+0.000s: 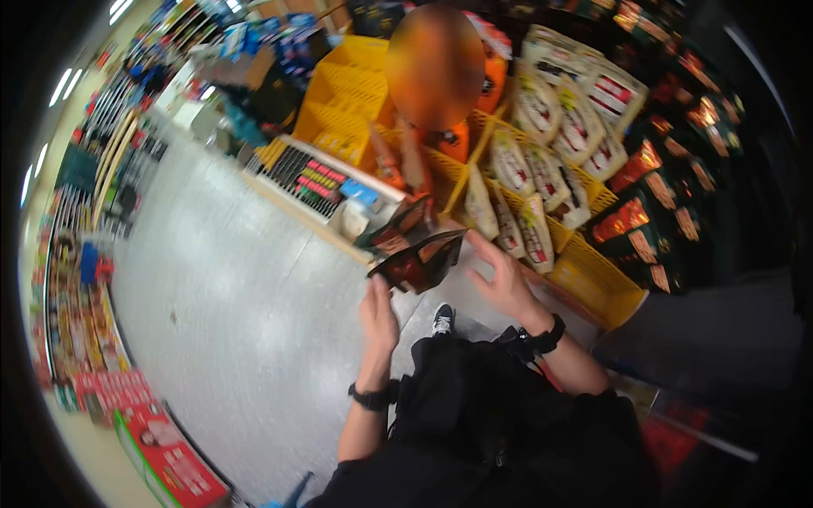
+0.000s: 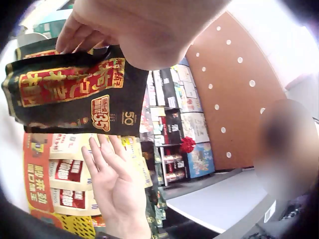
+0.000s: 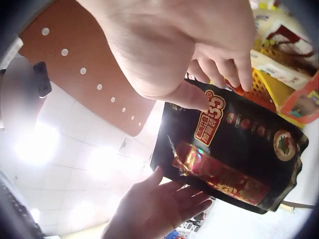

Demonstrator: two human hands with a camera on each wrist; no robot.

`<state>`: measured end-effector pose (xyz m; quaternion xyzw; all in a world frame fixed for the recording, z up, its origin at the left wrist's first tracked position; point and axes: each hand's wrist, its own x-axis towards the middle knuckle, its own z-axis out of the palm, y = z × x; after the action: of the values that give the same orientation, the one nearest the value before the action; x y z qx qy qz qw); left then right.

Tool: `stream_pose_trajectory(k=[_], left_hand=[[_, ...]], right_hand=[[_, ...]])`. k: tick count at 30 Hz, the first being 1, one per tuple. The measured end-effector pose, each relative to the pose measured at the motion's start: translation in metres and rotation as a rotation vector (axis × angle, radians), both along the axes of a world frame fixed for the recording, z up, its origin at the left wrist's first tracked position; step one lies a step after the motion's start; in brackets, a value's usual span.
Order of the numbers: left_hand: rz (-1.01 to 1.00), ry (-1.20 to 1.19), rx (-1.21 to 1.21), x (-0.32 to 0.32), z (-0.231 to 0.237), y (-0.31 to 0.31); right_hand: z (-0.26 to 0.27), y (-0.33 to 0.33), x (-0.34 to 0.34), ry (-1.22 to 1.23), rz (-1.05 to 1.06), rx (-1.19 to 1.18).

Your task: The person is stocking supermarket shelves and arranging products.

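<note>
fingers (image 2: 110,158) extended on left hand (image 1: 378,320) and right hand (image 1: 511,292), black pouch (image 1: 421,264) between, yellow crate (image 1: 597,275) nearby

Cream, red-labelled pouches (image 1: 535,230) stand inside the front edge of yellow perforated plastic baskets (image 1: 597,284). A red, green-edged printed panel (image 1: 174,453) borders the glossy grey floor (image 1: 220,279); a brown panel (image 2: 218,89) (round white spots dot it) shows overhead.

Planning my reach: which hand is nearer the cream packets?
Right. The right hand is beside the black bag, toward the cream packets; the left hand is on the bag's far side.
</note>
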<state>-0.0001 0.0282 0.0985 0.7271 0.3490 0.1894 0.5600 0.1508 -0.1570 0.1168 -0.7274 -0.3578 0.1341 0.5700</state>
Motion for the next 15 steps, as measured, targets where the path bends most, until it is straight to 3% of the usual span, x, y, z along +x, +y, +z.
stream_pose_trajectory(k=[3,7,15], left_hand=[[-0.071,-0.078,-0.003,0.006,0.053,-0.015],[-0.21,-0.133,-0.133,0.025,0.105,-0.044],[-0.581,-0.224,-0.13,0.092,0.151,-0.125]], right_hand=[[0.051,-0.033,-0.01,-0.092,-0.117,0.008],[0.081,-0.082,-0.02,-0.162,-0.242,0.102],[0.102,-0.183,-0.039,-0.258,-0.6,0.197]])
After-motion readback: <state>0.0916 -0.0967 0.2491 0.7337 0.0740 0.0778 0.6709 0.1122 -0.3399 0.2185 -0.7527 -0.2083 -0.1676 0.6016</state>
